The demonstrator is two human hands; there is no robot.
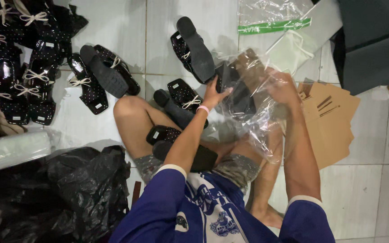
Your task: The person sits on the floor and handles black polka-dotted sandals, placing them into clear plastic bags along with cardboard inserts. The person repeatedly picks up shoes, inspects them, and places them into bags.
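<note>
Crinkly clear plastic bag (253, 112), likely light and slippery, is gripped by the right hand (282, 87) while the left hand (214, 93) pinches a stiff black sandal (237, 92) inside it.

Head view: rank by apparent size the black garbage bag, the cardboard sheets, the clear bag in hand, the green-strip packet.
1. black garbage bag, though it lies nearer the camera, which inflates it
2. clear bag, held by left hand and right hand, and cardboard sheets: too alike to rank
3. green-strip packet, cut off by the frame

Both arms reach forward; left hand (214, 93) fingers curled, right hand (283, 87) fingers closed in a grasp
</note>
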